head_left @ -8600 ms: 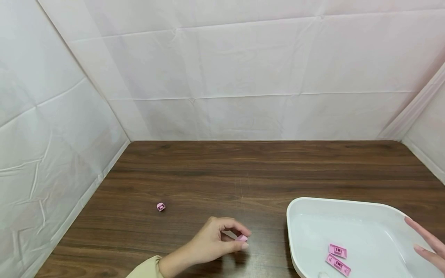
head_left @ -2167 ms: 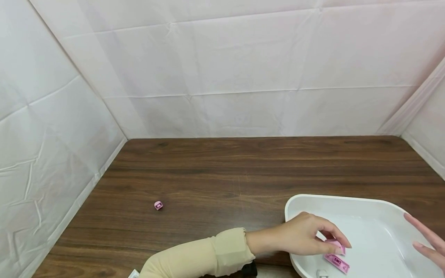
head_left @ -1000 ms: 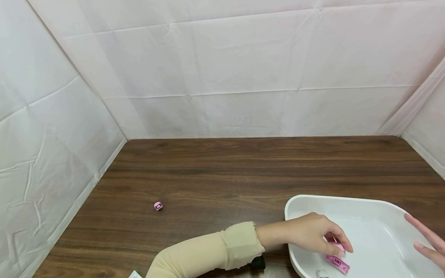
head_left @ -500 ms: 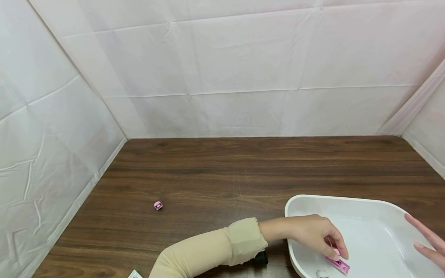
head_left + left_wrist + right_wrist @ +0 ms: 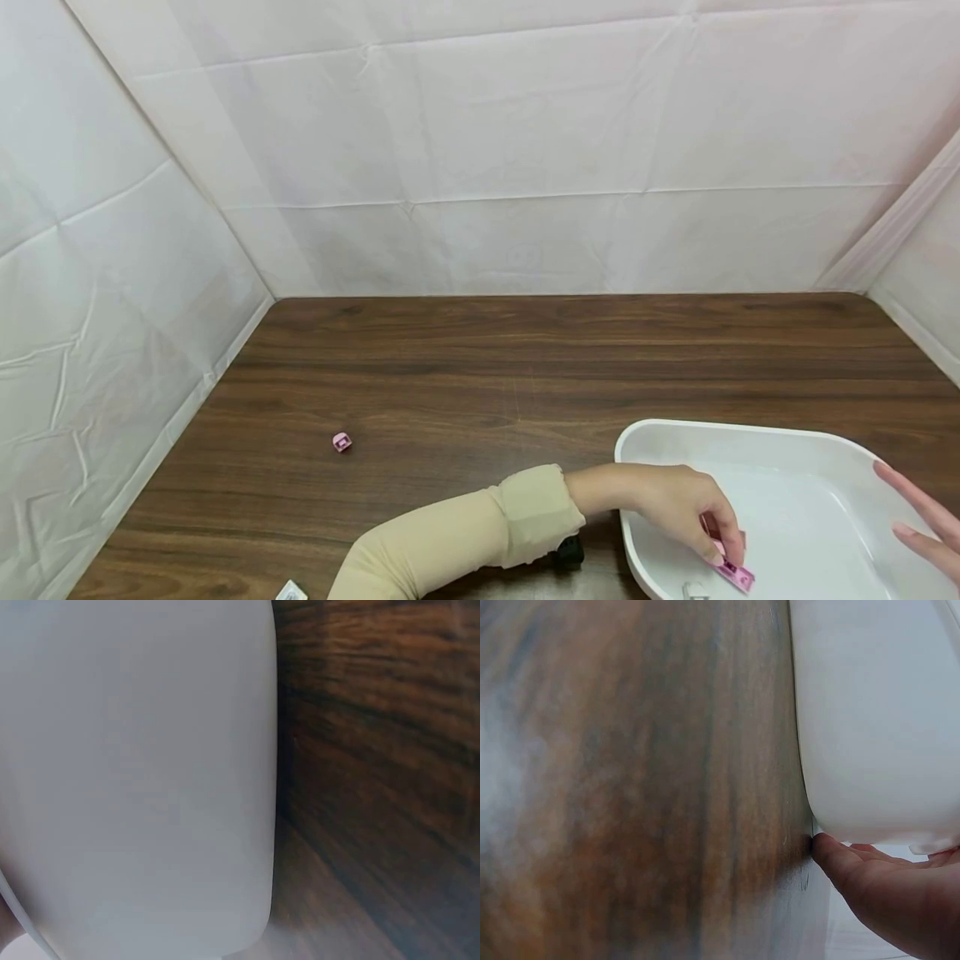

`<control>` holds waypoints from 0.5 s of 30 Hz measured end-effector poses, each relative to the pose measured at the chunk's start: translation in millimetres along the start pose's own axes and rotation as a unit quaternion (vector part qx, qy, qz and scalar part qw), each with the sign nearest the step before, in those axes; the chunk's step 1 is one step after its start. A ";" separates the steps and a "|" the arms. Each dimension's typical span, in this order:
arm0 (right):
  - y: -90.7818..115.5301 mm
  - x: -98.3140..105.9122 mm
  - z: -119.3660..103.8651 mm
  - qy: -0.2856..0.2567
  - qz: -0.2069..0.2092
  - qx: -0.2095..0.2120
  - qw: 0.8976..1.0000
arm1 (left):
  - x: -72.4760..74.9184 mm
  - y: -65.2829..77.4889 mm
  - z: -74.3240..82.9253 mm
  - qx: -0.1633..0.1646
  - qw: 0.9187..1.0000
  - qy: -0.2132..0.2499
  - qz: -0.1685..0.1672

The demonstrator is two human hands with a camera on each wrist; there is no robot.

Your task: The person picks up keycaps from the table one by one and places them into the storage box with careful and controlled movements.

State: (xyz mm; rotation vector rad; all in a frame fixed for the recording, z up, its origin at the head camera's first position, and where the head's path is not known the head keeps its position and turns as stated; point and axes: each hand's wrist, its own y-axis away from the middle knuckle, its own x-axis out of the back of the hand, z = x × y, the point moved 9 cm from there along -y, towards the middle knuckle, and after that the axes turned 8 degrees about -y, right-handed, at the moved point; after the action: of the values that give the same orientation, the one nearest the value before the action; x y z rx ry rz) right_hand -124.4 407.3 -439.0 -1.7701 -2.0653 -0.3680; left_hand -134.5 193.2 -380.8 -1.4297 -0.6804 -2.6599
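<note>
Head view shows us the pink strip lying in the white tray, which sits around 4 o'clock in the scene, and the left hand has it between thumb and fingers. We judge the strip light, stiff plastic, smooth enough to skid on the glossy tray floor, and hardly fragile, though thin raised details might chip under a hard squeeze. Its long edges look like the best hold: thumb on 1 side, fingertips opposite, near the middle, so that the free end toward 5 o'clock does not tip. As for the grip, the left fingers are curled in to a close pinch with little gap; whether 1 more small piece is caught under them we cannot tell, and the left wrist view shows mostly tray wall. At about 7 o'clock from the pinch lies a small clear piece, apart from it. The right hand is at the tray's 3 o'clock side, 2 fingers straight at the rim and clasping nothing we can see; how firmly it steadies the tray is unclear. A small pink block rests on the table between 7 and 8 o'clock, untouched.
</note>
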 end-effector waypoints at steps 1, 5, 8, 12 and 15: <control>0.0 -0.1 -1.0 -0.010 -0.002 0.009 1.000 | -0.7 -0.2 0.2 0.000 1.000 0.004 -0.004; -0.8 -0.6 -7.8 -0.060 -0.010 0.067 0.996 | -3.1 -0.9 -0.9 0.009 1.000 0.012 -0.012; -0.8 -1.3 -9.0 -0.081 -0.016 0.080 0.993 | -3.2 -0.8 -0.9 0.009 1.000 0.012 -0.012; -0.3 -1.8 -8.6 -0.090 -0.019 0.075 0.993 | -2.7 0.2 0.6 0.007 1.000 0.012 -0.012; 0.6 -2.3 -6.5 -0.096 -0.021 0.057 0.994 | -1.3 1.7 2.0 0.004 1.000 0.008 -0.009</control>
State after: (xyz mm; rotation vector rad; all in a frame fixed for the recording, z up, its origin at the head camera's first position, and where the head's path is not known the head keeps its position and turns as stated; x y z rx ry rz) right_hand -122.7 402.5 -434.3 -1.7566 -2.2086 -0.0930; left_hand -131.8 192.2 -380.3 -1.4042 -0.7066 -2.6764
